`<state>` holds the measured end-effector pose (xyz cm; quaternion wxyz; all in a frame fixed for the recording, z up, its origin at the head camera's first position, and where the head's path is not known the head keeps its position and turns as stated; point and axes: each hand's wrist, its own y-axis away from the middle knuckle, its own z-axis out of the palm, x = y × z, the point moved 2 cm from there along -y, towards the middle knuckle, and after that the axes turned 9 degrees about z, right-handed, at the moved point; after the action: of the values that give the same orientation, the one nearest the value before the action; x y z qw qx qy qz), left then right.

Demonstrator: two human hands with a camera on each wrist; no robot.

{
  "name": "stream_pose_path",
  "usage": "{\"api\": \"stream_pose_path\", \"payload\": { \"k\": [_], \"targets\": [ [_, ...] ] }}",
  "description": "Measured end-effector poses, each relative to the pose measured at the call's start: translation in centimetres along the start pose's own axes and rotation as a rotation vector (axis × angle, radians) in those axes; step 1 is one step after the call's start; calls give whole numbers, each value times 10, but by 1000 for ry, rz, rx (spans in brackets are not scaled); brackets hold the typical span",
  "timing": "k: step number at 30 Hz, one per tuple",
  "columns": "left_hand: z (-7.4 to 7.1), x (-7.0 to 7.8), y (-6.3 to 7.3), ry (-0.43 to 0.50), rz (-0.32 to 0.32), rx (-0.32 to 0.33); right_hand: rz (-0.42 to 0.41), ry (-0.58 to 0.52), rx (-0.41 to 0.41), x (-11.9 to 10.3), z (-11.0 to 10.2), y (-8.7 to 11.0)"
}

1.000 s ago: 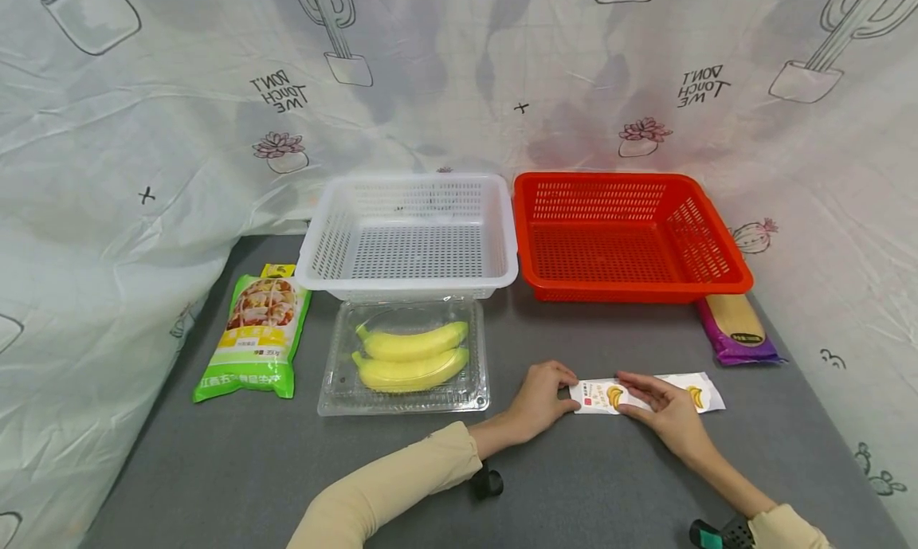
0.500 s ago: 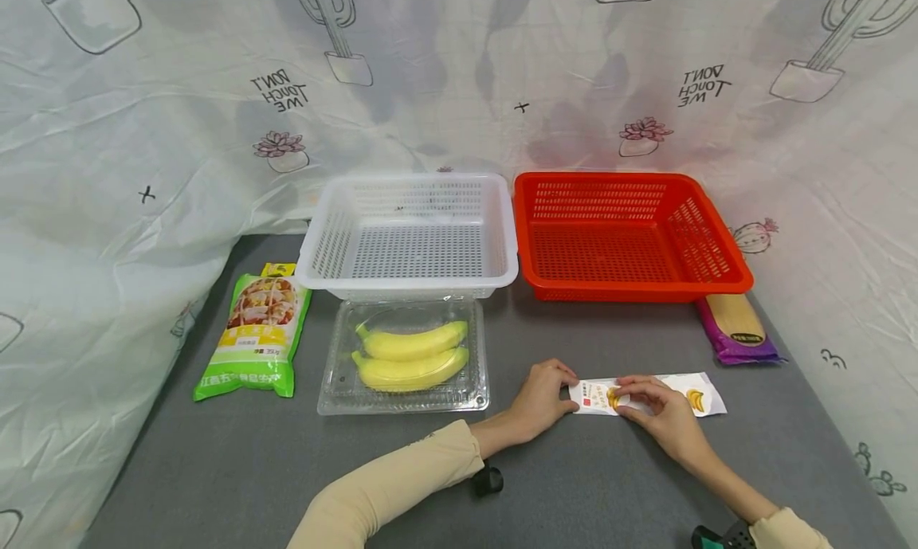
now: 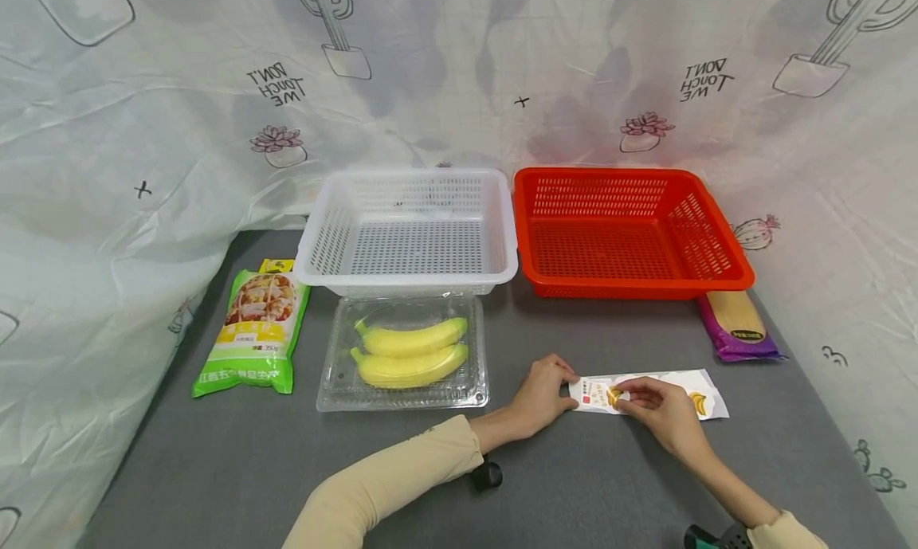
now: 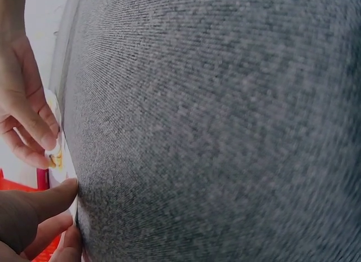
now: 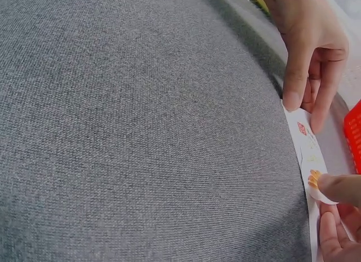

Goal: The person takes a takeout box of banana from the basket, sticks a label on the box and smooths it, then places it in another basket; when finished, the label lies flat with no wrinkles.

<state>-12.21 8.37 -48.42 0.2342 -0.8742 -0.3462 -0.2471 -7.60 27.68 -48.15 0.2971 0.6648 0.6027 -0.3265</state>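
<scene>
- My two hands: left hand (image 3: 543, 399), right hand (image 3: 668, 419)
- One white strip (image 3: 595, 395), two o'clock
- Two bananas (image 3: 412, 366), one clear box (image 3: 394, 401)
- Two baskets: white basket (image 3: 405, 280), red basket (image 3: 638, 284)
- Two bags: green bag (image 3: 253, 334), purple bag (image 3: 739, 326)
- One yellow packet (image 3: 276, 265)

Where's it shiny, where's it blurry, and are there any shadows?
Head view: small glints on the clear box; left wrist view: the grey cloth goes blurry towards the right edge; right wrist view: a soft shadow darkens the cloth beside the white packet.

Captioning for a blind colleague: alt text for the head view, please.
A left hand and right hand pinch a white banana-print strip on a grey table. To their left sits a clear box of two bananas; beyond, a white basket and a red basket.
</scene>
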Motion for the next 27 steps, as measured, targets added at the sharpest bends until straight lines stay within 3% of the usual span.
{"api": "stream_pose_path", "payload": {
  "k": [8,13,18,27],
  "targets": [
    [-3,0,-5,4,0,-30,57,7,5,-3,1,-2],
    [-3,0,-7,40,-23,-23,47,1,3,-1,1,-3],
    [-2,-3,-7,135,-74,13,39,-71,-6,6,0,-3],
    [-2,-4,-8,115,-83,2,82,-182,-61,15,-2,-3]
  ]
}}
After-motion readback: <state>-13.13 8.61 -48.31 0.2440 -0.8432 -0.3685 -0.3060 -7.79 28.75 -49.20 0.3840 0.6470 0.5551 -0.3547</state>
